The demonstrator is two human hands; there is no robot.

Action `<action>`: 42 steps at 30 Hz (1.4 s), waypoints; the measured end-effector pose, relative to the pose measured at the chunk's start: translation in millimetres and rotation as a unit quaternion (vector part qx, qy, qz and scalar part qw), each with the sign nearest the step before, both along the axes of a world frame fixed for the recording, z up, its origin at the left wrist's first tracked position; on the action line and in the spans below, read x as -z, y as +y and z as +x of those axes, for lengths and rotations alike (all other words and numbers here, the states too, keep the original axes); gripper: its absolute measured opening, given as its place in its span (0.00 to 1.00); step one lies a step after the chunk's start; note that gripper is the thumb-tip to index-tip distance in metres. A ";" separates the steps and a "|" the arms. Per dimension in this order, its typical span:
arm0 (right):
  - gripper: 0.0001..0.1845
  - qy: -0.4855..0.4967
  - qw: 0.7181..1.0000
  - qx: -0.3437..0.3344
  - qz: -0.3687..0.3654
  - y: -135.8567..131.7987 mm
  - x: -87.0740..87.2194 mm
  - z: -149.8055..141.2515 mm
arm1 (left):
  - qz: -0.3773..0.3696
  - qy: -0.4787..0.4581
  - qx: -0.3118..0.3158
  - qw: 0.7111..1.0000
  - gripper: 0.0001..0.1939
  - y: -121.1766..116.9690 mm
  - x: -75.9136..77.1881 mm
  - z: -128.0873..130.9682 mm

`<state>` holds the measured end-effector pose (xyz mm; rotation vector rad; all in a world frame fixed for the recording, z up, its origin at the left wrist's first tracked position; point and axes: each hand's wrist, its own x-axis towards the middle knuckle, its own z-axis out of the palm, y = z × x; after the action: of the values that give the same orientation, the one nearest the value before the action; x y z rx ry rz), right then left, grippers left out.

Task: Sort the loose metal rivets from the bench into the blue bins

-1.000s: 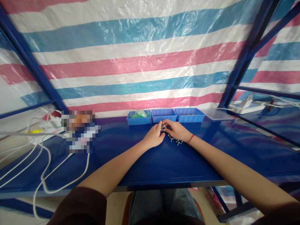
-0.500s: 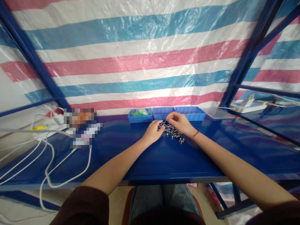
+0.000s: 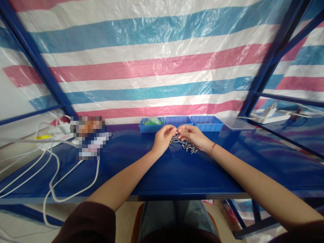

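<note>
Fingertips of my left hand (image 3: 163, 138) and my right hand (image 3: 192, 136) meet just above a pile of small metal fasteners (image 3: 187, 145), which look like pop rivets with thin pins. Both hands are closed in a pinch. Whatever sits between the fingertips is too small and covered to make out. Part of the pile is hidden under the hands. Right behind them stand a middle blue bin (image 3: 179, 120), a left blue bin (image 3: 152, 128) with green plastic wrapping inside, and a right blue bin (image 3: 208, 127) with some thin metal pieces.
A clear plastic lid (image 3: 239, 124) lies right of the bins. White cables (image 3: 57, 168) loop over the table's left side near a blurred-out patch (image 3: 89, 138). A white power strip (image 3: 272, 116) rests at the right. Blue frame posts (image 3: 263, 74) flank the blue table (image 3: 177, 175).
My right hand lifted off the pile, then came back toward the left. My left hand rose from the fasteners, and the fingertips of both hands are now together.
</note>
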<state>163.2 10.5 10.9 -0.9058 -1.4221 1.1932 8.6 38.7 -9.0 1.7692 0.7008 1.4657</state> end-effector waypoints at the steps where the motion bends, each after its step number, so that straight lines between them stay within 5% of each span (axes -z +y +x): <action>1: 0.16 0.000 1.000 -0.007 -0.001 -0.5 0.0 -0.3 | 0.002 -0.005 0.000 1.000 0.11 -0.4 -0.1 0.0; 8: 0.17 -0.018 0.999 -0.004 -0.030 -2.5 1.3 -3.0 | 0.015 -0.010 -0.005 1.000 0.12 -0.1 -0.4 -1.0; 14: 0.14 -0.110 0.977 0.108 0.148 -4.9 -6.9 -3.5 | 0.003 0.047 -0.015 0.999 0.10 0.8 -0.6 -1.5; 18: 0.10 -0.265 0.897 0.219 0.278 1.3 -15.1 18.2 | 0.079 0.157 -0.048 0.983 0.13 0.5 -1.0 -4.6; 22: 0.13 -0.393 0.756 0.437 0.289 19.2 -15.2 66.6 | 0.171 0.287 -0.075 0.940 0.14 2.7 -3.0 -12.6; 25: 0.12 -0.428 0.729 0.469 0.255 30.2 -9.4 98.8 | 0.188 0.375 -0.089 0.903 0.11 3.9 -2.8 -17.0; 31: 0.11 -0.476 0.744 0.405 0.235 30.5 -4.0 95.8 | 0.106 0.460 -0.109 0.875 0.12 0.4 0.0 -16.2; 34: 0.12 -0.527 0.784 0.231 0.233 24.6 -3.1 68.9 | 0.100 0.462 -0.106 0.875 0.13 -1.1 -0.6 -15.8; 37: 0.15 -0.580 0.776 0.100 0.227 19.6 0.6 45.6 | 0.097 0.462 -0.104 0.875 0.13 -1.7 -1.4 -16.1; 42: 0.11 -0.563 0.786 0.079 0.242 16.8 4.1 36.5 | 0.099 0.458 -0.100 0.878 0.13 -0.8 -0.1 -16.1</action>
<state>199.7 27.3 6.9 -1.3924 -2.3575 -0.0151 -7.5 37.9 -8.9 2.6274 1.2539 0.7486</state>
